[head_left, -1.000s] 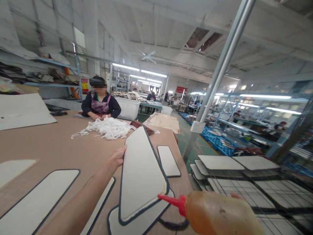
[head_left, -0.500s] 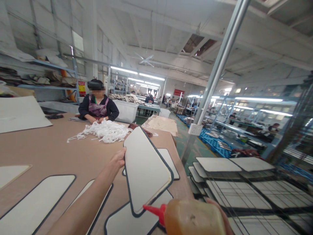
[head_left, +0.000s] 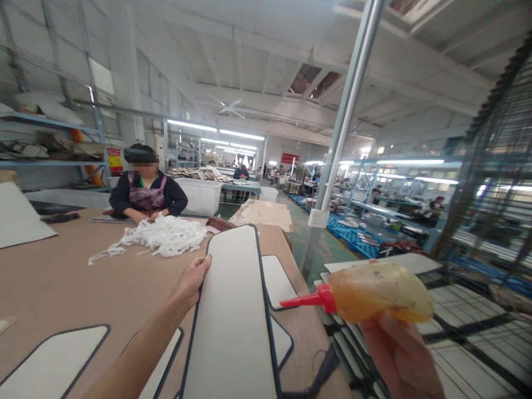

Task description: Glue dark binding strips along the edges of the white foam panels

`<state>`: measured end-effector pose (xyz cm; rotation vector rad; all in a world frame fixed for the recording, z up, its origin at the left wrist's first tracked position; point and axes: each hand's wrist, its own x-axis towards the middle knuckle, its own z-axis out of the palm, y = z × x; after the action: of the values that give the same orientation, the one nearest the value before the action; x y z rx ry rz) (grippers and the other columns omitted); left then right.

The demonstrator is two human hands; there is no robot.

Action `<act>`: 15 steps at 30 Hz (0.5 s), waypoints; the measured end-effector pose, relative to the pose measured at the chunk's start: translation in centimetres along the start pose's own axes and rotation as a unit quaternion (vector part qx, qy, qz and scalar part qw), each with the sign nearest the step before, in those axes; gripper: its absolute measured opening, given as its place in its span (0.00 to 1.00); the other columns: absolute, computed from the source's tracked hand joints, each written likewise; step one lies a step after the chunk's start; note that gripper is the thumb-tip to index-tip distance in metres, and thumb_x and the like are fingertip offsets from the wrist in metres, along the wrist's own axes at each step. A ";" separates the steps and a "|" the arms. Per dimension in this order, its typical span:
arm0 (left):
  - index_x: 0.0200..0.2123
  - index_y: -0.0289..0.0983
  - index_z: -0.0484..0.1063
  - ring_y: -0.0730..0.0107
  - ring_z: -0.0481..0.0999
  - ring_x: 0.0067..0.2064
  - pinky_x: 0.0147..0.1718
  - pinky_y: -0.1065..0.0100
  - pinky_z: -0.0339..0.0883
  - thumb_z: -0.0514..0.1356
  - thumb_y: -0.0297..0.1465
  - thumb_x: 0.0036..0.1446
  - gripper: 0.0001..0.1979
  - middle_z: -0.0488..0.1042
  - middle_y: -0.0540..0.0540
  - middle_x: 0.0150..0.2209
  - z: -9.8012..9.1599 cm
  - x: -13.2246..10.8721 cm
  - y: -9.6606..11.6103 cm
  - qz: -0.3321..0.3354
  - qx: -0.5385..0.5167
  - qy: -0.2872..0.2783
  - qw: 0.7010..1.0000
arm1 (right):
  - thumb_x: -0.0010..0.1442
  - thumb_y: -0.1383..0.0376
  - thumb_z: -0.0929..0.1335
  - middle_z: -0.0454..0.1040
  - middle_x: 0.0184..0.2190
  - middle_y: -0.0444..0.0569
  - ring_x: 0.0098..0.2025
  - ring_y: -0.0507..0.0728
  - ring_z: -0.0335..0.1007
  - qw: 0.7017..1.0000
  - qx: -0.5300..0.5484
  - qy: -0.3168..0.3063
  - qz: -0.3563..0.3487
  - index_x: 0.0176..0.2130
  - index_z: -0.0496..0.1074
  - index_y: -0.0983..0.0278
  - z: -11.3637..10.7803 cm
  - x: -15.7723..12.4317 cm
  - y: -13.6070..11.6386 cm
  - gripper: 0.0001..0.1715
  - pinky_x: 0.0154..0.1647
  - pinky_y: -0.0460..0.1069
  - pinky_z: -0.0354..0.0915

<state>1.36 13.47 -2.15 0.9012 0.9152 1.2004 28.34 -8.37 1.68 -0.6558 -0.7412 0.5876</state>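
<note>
- The pale, dark-edged panel [head_left: 233, 316] is held tilted over the near right part of the table [head_left: 145, 293], with similar panels lying beneath and beside it; its lower end is cut off, so whether it rests on anything cannot be told.
- Its left edge is pinched by the left hand [head_left: 194, 281], the thumb laid along the border.
- The bottle [head_left: 382, 291] of amber liquid is gripped by the right hand [head_left: 401, 352], raised to the right of the panel, its red nozzle [head_left: 307, 297] pointed left and apart from the panel's edge.
- The panel is judged light and fairly stiff, since it is kept flat by a one-sided hold; it is best taken by the dark border, so that the pale face is not marked.
- The bottle is judged soft-walled and squeezable, perhaps slippery if wetted; it is best held round the body.
- No label can be seen on bottle or panel; writing on the red banner [head_left: 290, 158] and the yellow-and-red sign [head_left: 114, 160] is too small to be read.
</note>
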 end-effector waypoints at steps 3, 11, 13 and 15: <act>0.26 0.37 0.66 0.76 0.68 0.18 0.18 0.76 0.63 0.66 0.34 0.47 0.11 0.71 0.55 0.17 1.1 -1.7 0.8 -0.004 0.024 -0.020 1.000 | 0.45 0.64 0.76 0.74 0.49 0.52 0.50 0.67 0.70 0.999 -0.013 -0.038 -0.001 0.60 0.60 0.52 1.1 1.2 0.0 0.46 0.49 0.62 0.69; 0.27 0.38 0.66 0.73 0.70 0.20 0.18 0.73 0.66 0.66 0.38 0.46 0.13 0.73 0.53 0.20 1.9 -3.0 1.5 -0.024 0.060 -0.075 0.995 | 0.42 0.67 0.77 0.75 0.48 0.51 0.47 0.66 0.72 0.989 -0.027 -0.140 0.027 0.60 0.60 0.54 0.8 2.7 1.0 0.49 0.50 0.61 0.66; 0.29 0.38 0.66 0.73 0.71 0.20 0.19 0.74 0.66 0.66 0.38 0.46 0.13 0.73 0.53 0.21 1.7 -2.7 1.3 -0.023 0.061 -0.078 0.995 | 0.41 0.67 0.77 0.76 0.46 0.51 0.45 0.65 0.73 0.990 -0.028 -0.139 0.027 0.60 0.60 0.53 0.6 2.6 1.2 0.49 0.49 0.60 0.67; 0.29 0.38 0.66 0.74 0.70 0.20 0.19 0.75 0.65 0.65 0.38 0.47 0.12 0.73 0.53 0.20 1.5 -2.4 1.2 -0.023 0.060 -0.079 0.995 | 0.40 0.66 0.77 0.76 0.44 0.51 0.42 0.65 0.74 0.990 -0.034 -0.131 0.033 0.59 0.61 0.55 0.4 2.2 1.3 0.49 0.47 0.60 0.68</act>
<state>2.03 11.19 -0.26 1.0510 0.8820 1.0272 29.05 -5.83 1.87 -0.6759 -0.9916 0.7194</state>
